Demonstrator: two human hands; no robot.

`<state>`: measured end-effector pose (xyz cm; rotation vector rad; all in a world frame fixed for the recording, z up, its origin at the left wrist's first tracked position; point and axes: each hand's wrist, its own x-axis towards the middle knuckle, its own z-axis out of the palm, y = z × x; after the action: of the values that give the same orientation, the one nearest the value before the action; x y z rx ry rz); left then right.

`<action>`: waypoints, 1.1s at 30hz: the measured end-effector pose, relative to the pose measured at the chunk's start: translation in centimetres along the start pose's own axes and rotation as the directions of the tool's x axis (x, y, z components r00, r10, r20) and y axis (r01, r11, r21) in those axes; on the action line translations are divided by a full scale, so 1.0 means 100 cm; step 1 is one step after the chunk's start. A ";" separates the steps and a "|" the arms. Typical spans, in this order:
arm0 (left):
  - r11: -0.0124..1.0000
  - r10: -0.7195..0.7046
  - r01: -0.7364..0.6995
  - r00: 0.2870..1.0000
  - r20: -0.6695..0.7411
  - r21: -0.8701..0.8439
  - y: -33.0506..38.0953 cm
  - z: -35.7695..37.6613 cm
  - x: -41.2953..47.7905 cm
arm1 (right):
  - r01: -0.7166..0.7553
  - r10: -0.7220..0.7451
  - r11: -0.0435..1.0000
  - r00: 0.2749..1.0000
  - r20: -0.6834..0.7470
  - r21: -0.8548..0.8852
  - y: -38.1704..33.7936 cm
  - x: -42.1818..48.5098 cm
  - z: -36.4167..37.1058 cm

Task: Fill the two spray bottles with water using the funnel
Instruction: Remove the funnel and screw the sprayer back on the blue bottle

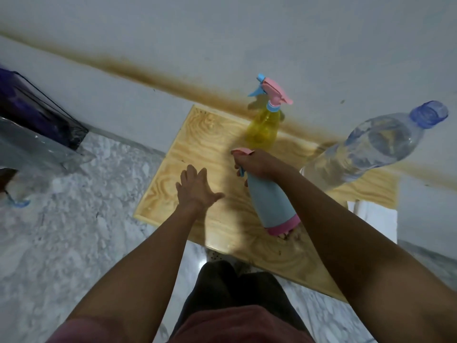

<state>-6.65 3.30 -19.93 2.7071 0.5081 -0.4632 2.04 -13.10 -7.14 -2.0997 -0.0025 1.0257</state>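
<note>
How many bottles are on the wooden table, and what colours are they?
Yellow spray bottle: 1
Blue spray bottle with a pink base, held by the right hand: 1
Clear water bottle with a blue cap: 1
Total: 3 bottles

Light wooden desk (188, 149) set against a pale wall (222, 33) with a brown smear. Grey marbled floor (61, 243) at left. Far left, dark purple bin (37, 112) beside clear plastic sheeting (32, 149).
</note>
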 end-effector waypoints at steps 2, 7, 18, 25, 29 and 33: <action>1.000 0.000 0.000 1.000 -0.012 -0.004 0.001 -0.001 0.000 | -0.008 0.008 1.000 1.000 -0.001 0.021 0.000 0.003 0.001; 1.000 -0.009 0.009 1.000 -0.027 -0.014 0.003 -0.001 0.000 | 0.023 -0.025 0.996 1.000 0.012 0.086 0.003 0.007 0.003; 0.999 -0.018 0.017 0.999 -0.035 -0.048 0.005 -0.002 -0.002 | 0.041 -0.049 0.992 0.997 0.062 0.119 0.000 0.010 0.002; 0.998 -0.023 0.021 0.999 -0.036 -0.059 0.004 0.001 0.000 | 0.042 -0.047 0.993 0.998 0.046 0.111 -0.002 0.014 0.004; 0.998 -0.022 0.020 0.999 -0.039 -0.059 0.003 0.000 -0.001 | 0.041 -0.047 0.995 0.997 0.055 0.093 -0.002 0.017 0.004; 0.998 -0.026 0.024 0.999 -0.033 -0.050 0.004 0.000 -0.001 | 0.017 -0.024 0.996 0.997 0.079 0.085 -0.002 0.018 0.002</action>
<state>-6.58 2.87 -19.76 2.6678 0.5561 -0.4068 3.20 -12.28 -8.30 -1.9778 -0.0208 1.0789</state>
